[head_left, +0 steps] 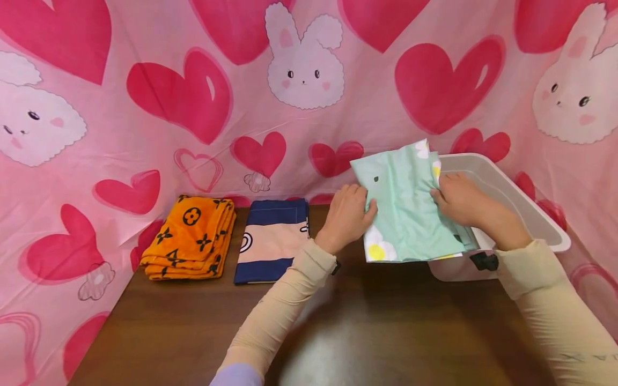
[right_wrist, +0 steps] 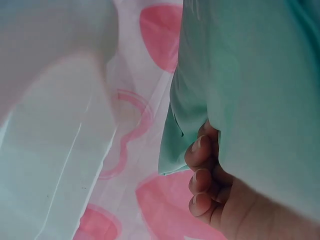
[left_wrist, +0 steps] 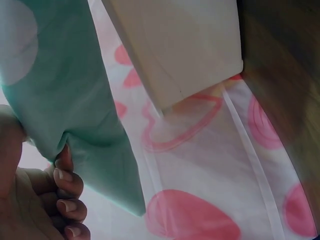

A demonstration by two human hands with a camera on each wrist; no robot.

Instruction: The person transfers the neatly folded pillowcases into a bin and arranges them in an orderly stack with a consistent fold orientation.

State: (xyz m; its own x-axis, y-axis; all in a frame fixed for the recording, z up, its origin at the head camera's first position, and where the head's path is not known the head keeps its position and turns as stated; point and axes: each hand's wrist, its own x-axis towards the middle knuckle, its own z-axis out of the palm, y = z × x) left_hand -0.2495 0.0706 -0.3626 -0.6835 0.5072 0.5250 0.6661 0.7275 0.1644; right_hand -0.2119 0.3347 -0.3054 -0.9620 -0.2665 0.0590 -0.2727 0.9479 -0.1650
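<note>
A folded mint-green cloth (head_left: pixel 403 209) with white and yellow flowers is held up in front of me, above the table, overlapping the white bin in the head view. My left hand (head_left: pixel 346 214) pinches its left edge between thumb and fingers. At the opposite edge my right hand (head_left: pixel 458 198) grips the cloth, its fingers partly hidden behind the fold. In the left wrist view, curled fingertips (left_wrist: pixel 70 190) bunch the green fabric (left_wrist: pixel 85 100). The right wrist view has the fingers (right_wrist: pixel 202 185) curled at the edge of the green fabric (right_wrist: pixel 265 100).
On the brown table (head_left: pixel 376 332), a folded orange cloth (head_left: pixel 193 236) with dark motifs lies at the left. Beside it lies a folded navy and beige cloth (head_left: pixel 270 241). A white plastic bin (head_left: pixel 555 236) stands at the right. Behind hangs a pink curtain (head_left: pixel 367 80) with hearts and rabbits.
</note>
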